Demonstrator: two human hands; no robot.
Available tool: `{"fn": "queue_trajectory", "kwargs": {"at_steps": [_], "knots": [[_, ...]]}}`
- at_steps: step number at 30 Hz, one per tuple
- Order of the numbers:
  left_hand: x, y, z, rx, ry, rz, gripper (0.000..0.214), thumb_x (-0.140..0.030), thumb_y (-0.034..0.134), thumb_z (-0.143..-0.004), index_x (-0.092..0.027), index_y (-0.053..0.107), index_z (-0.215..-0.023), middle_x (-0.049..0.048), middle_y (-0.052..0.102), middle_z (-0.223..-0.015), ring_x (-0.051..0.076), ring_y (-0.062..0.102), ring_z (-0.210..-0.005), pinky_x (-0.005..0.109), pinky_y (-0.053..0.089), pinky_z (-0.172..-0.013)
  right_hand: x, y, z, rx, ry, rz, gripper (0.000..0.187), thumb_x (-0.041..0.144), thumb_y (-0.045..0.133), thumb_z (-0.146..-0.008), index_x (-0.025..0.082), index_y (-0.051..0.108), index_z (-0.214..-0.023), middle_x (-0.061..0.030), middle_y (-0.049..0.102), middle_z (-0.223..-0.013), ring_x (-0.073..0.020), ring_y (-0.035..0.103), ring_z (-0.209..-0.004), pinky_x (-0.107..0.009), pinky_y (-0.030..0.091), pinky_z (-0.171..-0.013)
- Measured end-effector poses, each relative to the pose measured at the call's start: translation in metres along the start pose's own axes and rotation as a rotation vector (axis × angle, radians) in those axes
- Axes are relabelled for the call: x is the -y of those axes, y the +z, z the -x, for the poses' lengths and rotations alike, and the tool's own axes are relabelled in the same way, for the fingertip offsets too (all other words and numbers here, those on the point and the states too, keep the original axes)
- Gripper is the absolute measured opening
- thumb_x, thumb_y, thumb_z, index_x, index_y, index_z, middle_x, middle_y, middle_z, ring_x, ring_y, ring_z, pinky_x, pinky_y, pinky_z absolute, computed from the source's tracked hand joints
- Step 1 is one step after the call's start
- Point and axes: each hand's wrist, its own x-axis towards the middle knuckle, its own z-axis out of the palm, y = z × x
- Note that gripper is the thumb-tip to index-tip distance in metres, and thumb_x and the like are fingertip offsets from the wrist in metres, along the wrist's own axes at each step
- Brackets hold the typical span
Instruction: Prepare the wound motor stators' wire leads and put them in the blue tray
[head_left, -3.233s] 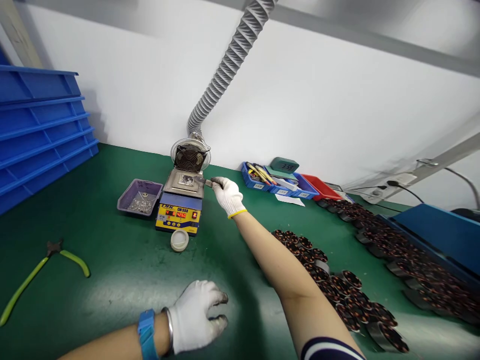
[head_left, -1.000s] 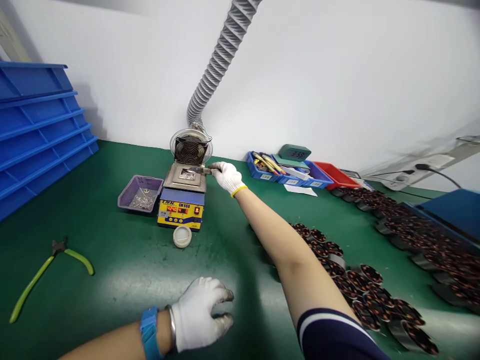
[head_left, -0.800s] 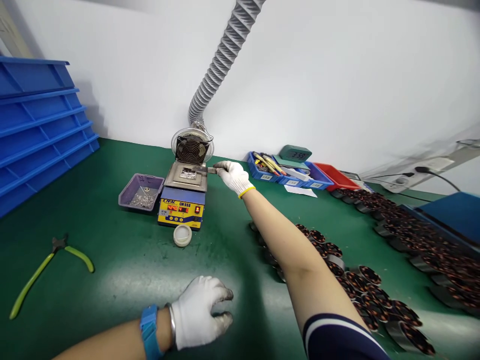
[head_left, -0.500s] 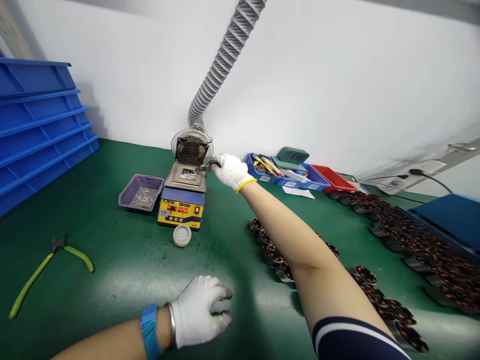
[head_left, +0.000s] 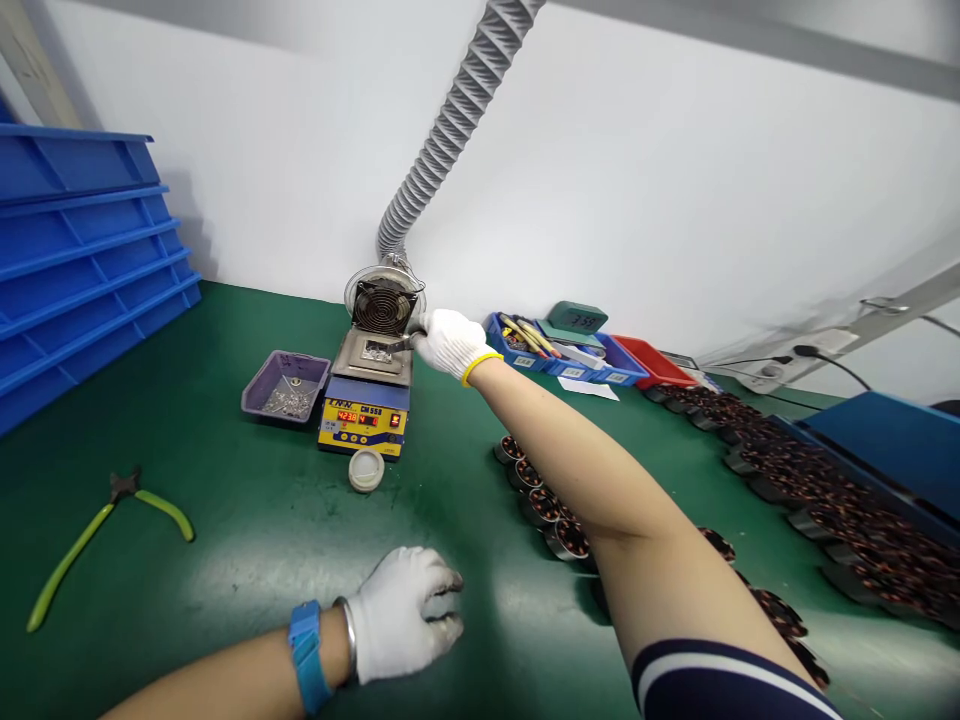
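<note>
My right hand (head_left: 448, 340), in a white glove with a yellow cuff, is closed on a small flat metal scraper (head_left: 399, 346). The scraper's tip reaches the shiny melt in the square opening of a solder pot (head_left: 360, 428) with a yellow front panel. My left hand (head_left: 405, 612), gloved with darkened fingertips, rests on the green table, thumb and fingers apart and nothing between them. A small round white dish (head_left: 366, 470) stands in front of the pot. Left of the pot is a purple tray (head_left: 264, 397) holding silvery bits.
Green-handled cutters (head_left: 124, 488) lie at left, near stacked blue crates (head_left: 97, 250). A fan (head_left: 385, 305) with a grey duct (head_left: 450, 130) stands behind the pot. Rows of copper-wound motor stators (head_left: 540, 507) sit under and right of my right arm, beyond them blue bins (head_left: 525, 357).
My right hand has shifted slightly left and the scraper sits further over the melt. The panel digits differ. The view has tilted slightly; my left hand stays in place.
</note>
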Motion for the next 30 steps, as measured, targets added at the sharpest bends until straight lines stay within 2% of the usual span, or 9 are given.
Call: {"fn": "queue_trajectory", "kwargs": {"at_steps": [6, 11, 14, 20, 30], "knots": [[0.0, 0.001, -0.001, 0.008, 0.004, -0.01, 0.034, -0.031, 0.07, -0.077, -0.02, 0.072, -0.108, 0.006, 0.072, -0.097, 0.024, 0.067, -0.09, 0.033, 0.052, -0.08, -0.015, 0.01, -0.005, 0.037, 0.087, -0.13, 0.023, 0.029, 0.062, -0.084, 0.022, 0.079, -0.099, -0.0085, 0.075, -0.099, -0.0283, 0.069, -0.102, -0.036, 0.053, -0.091], [-0.002, -0.002, -0.002, 0.028, -0.007, 0.0, 0.035, -0.031, 0.07, -0.077, -0.02, 0.072, -0.11, 0.006, 0.072, -0.099, 0.024, 0.067, -0.091, 0.034, 0.052, -0.081, -0.023, 0.029, -0.003, 0.097, 0.199, -0.33, 0.023, 0.028, 0.058, -0.086, 0.019, 0.079, -0.091, -0.0041, 0.073, -0.073, -0.0181, 0.071, -0.069, -0.026, 0.055, -0.071], [-0.002, -0.003, -0.001, 0.027, -0.006, -0.004, 0.035, -0.031, 0.071, -0.077, -0.021, 0.072, -0.11, 0.0055, 0.072, -0.1, 0.024, 0.067, -0.093, 0.034, 0.051, -0.083, -0.025, 0.042, 0.002, 0.102, 0.25, -0.431, 0.026, 0.031, 0.056, -0.088, 0.019, 0.078, -0.094, -0.0016, 0.071, -0.068, -0.0139, 0.068, -0.059, -0.021, 0.054, -0.064], [-0.001, -0.003, -0.001, 0.015, -0.002, -0.006, 0.034, -0.034, 0.071, -0.078, -0.021, 0.072, -0.109, 0.0052, 0.072, -0.097, 0.023, 0.066, -0.09, 0.033, 0.05, -0.08, -0.02, 0.057, 0.006, 0.078, 0.277, -0.515, 0.026, 0.036, 0.058, -0.085, 0.022, 0.078, -0.095, 0.0009, 0.071, -0.067, -0.0137, 0.068, -0.063, -0.02, 0.053, -0.067], [-0.002, -0.003, -0.001, 0.026, 0.004, 0.001, 0.033, -0.031, 0.072, -0.077, -0.021, 0.071, -0.109, 0.0058, 0.072, -0.098, 0.025, 0.067, -0.092, 0.035, 0.05, -0.082, -0.009, 0.053, 0.012, 0.064, 0.281, -0.53, 0.027, 0.033, 0.061, -0.084, 0.025, 0.078, -0.103, 0.0023, 0.075, -0.079, -0.0155, 0.07, -0.076, -0.023, 0.051, -0.076]]}}
